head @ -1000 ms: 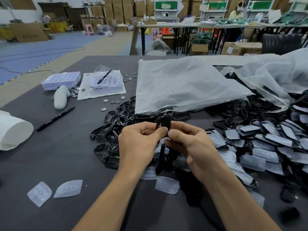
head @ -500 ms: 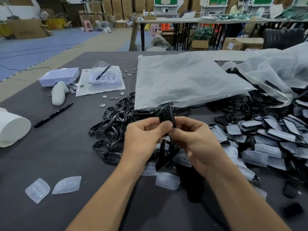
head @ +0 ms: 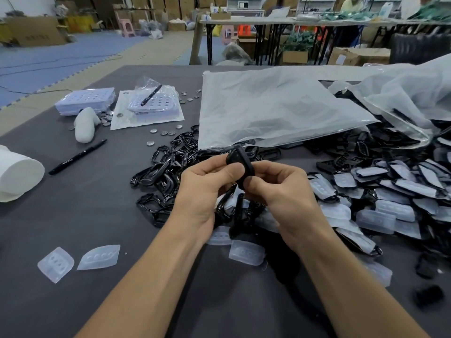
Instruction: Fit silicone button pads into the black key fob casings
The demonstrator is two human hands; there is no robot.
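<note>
- Dark grey table top (head: pixel 73 228) spreads under both hands, in a warehouse room with blue floor mats (head: pixel 48 57) and cardboard boxes (head: pixel 170 6) far beyond.
- One black key fob casing (head: pixel 240 162) is held above the table, pinched between the left hand (head: pixel 205 189) and the right hand (head: pixel 280 191), both thumbs on it.
- Black casing frames (head: pixel 161 172) lie heaped just left of and beneath the hands.
- Casings with silicone button pads (head: pixel 390 191) pile up right of the right hand; two loose pads (head: pixel 55 264) lie well left of the left forearm.
- Clear plastic bag (head: pixel 273 108) lies just beyond the hands; a black marker pen (head: pixel 78 156) and coin cells (head: pixel 150 143) further left.
</note>
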